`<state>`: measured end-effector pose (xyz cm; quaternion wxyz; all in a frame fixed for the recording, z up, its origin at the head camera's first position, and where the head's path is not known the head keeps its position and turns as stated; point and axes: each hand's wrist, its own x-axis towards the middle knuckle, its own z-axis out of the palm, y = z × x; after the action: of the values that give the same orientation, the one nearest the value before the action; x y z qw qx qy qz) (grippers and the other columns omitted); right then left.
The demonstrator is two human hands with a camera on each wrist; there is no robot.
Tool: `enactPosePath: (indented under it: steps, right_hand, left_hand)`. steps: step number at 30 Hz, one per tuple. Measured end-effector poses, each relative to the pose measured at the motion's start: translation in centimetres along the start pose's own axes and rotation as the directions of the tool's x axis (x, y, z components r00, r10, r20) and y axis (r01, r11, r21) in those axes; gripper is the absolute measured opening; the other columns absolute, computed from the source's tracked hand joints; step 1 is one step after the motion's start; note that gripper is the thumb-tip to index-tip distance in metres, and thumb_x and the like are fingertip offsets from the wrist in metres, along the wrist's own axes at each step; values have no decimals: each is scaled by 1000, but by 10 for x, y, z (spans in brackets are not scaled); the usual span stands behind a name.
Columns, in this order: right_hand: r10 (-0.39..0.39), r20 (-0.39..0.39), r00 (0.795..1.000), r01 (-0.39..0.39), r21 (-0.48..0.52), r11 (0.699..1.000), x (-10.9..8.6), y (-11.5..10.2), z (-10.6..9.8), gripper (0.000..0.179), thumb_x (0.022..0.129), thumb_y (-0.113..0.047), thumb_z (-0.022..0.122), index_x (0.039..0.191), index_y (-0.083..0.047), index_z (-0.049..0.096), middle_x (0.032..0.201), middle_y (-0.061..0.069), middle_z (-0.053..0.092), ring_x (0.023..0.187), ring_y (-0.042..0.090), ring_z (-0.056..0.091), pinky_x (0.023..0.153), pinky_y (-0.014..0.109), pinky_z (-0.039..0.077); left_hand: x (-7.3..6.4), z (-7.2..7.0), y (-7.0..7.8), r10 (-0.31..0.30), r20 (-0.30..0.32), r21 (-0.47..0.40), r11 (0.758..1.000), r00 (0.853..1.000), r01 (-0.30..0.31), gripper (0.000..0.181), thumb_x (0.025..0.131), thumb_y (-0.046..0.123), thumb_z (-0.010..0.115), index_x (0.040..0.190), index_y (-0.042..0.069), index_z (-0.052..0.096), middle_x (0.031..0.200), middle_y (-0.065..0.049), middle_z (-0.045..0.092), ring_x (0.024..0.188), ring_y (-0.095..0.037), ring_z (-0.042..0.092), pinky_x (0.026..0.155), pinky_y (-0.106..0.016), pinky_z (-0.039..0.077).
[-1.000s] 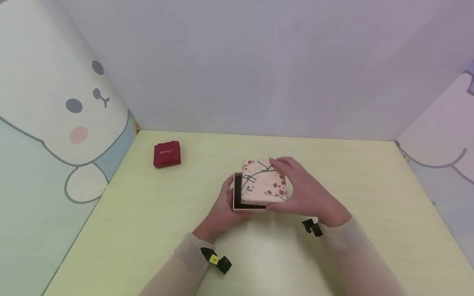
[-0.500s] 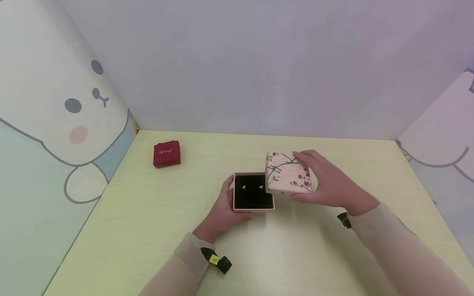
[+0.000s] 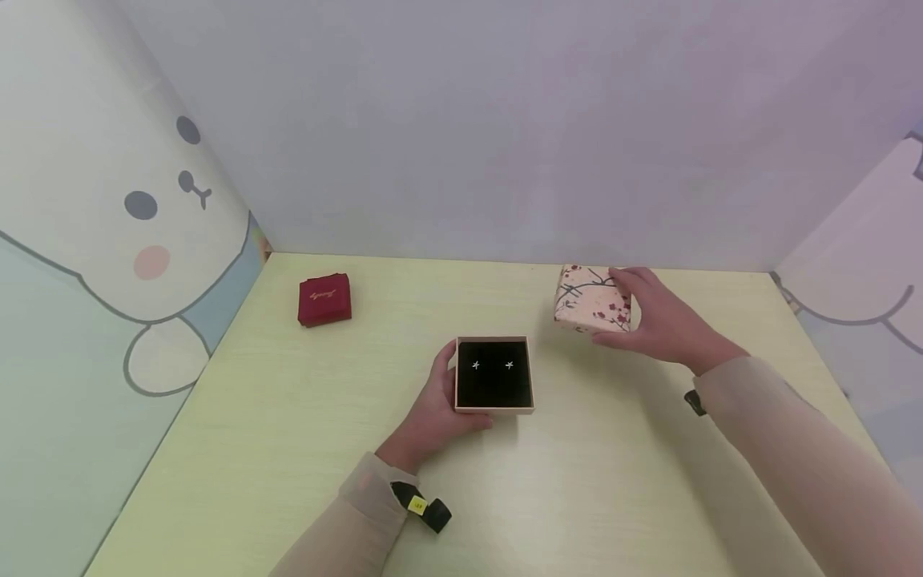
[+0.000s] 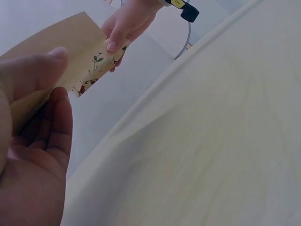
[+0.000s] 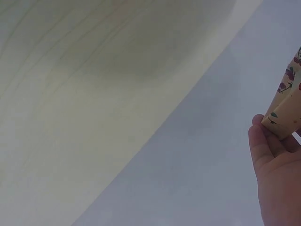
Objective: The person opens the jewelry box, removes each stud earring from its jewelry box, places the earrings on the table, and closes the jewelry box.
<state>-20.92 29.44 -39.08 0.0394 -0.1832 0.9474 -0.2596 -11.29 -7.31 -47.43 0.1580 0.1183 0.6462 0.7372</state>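
My left hand [image 3: 433, 417] grips the left side and front corner of a small square jewelry box base [image 3: 530, 377]. Inside it lies a black pad [image 3: 493, 393] bearing two small silver star-shaped earrings [image 3: 509, 365]. Up and to the right, my right hand [image 3: 667, 324] holds the pink box lid [image 3: 591, 300], printed with blossoms and branches, between thumb and fingers. The lid is apart from the base and casts a shadow on the table. In the right wrist view only a corner of the lid [image 5: 284, 115] shows, pinched at its edge.
A small dark red box [image 3: 325, 300] with gold lettering lies at the back left of the pale wooden table [image 3: 288, 449]. A plain wall [image 3: 461, 136] stands behind the table. Side panels with cartoon figures [image 3: 144, 240] flank it.
My right hand has lifted the lid off the base and carried it right and toward the back, uncovering the black pad and earrings. The left hand stays on the base.
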Motion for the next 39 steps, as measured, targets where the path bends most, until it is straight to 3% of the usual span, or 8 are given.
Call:
enactPosePath:
  steps: [11,18,25,34,39]
  right_hand:
    - [68,66,996,-63,-74,995,34,11,7,119,77,-68,80,160,-1,28,156,19,32,137,38,40,111,59,36]
    - [144,76,987,-142,-34,989,59,11,20,115,80,-65,79,161,-2,26,151,23,34,127,38,44,108,59,38]
    - [159,121,980,-145,-118,982,76,16,31,115,81,-68,76,159,0,27,152,23,33,125,35,43,105,56,41]
    - [149,207,967,-114,-171,979,87,3,31,108,83,-53,81,159,2,27,156,25,27,134,39,40,110,58,38]
    - [164,243,956,-112,-217,970,92,-10,29,104,83,-41,82,159,1,25,157,27,28,130,40,43,109,59,39]
  left_hand:
    - [-1,1,2,-10,-14,18,1000,1000,10,123,76,-9,86,162,25,5,144,-12,55,119,-30,62,102,-38,49]
    - [-2,-2,0,-21,-18,32,999,1000,22,125,76,-4,89,163,25,4,144,-11,54,121,-29,61,103,-38,47]
    - [-1,0,0,-8,6,-7,1000,1000,8,125,76,-5,88,163,20,2,145,-15,53,120,-29,61,101,-35,48]
    - [0,1,1,-12,5,13,1000,1000,12,124,76,-8,87,163,21,3,146,-14,53,123,-29,60,104,-35,46]
    - [0,0,1,-17,6,8,1000,1000,17,125,76,-8,87,163,23,3,146,-12,53,123,-29,60,104,-36,47]
